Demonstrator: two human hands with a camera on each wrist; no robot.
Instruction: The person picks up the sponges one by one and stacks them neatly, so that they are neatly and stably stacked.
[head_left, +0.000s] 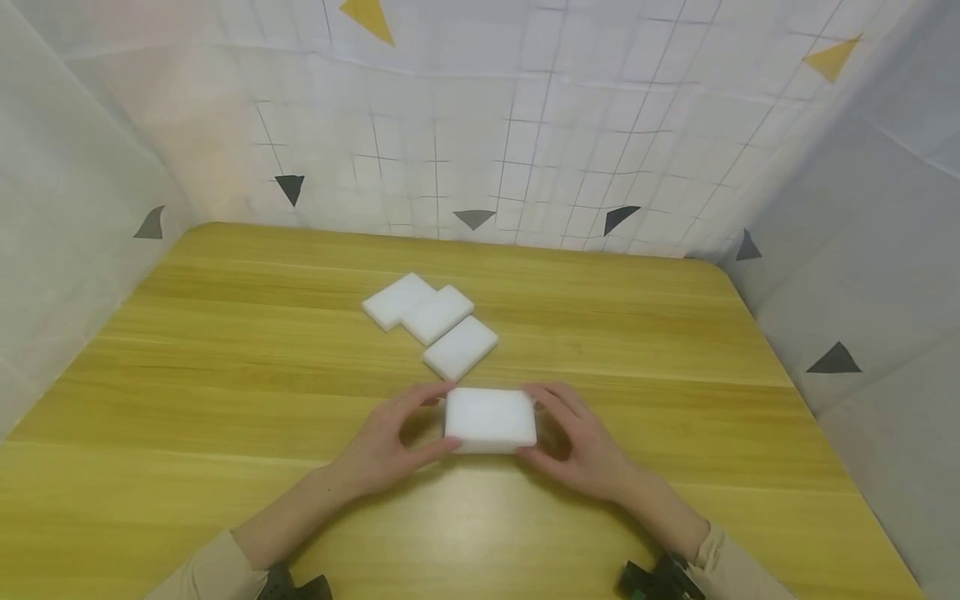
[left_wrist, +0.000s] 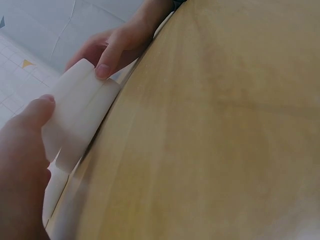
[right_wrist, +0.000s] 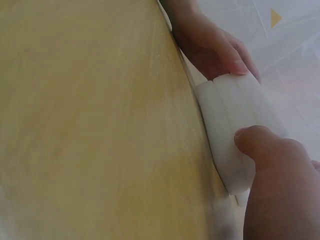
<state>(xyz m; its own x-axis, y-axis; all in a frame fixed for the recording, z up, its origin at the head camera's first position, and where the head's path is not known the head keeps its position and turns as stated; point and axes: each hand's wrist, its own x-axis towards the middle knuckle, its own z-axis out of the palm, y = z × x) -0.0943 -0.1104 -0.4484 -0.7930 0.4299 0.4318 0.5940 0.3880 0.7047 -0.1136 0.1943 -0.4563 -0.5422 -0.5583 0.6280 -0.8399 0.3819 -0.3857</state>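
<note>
Left grip [head_left: 380,447] and right grip [head_left: 595,452] pinch white rectangular foam-like stack [head_left: 491,417] by its ends. Probably light, soft; hold there.

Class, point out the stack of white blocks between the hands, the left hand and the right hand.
Stack of white blocks [head_left: 491,415]: head view, top face.
Left hand [head_left: 384,446]: head view, middle of hand.
Right hand [head_left: 591,450]: head view, middle of hand.

The left forearm [head_left: 296,512] and right forearm [head_left: 666,510] are angled forward and inward. The left hand [head_left: 384,443] and right hand [head_left: 592,448] are held apart, facing each other. In both, fingers [head_left: 422,393] are bent on the far side, the left thumb [head_left: 433,452] and right thumb [head_left: 542,461] are set opposite, and a pinch is formed.
</note>
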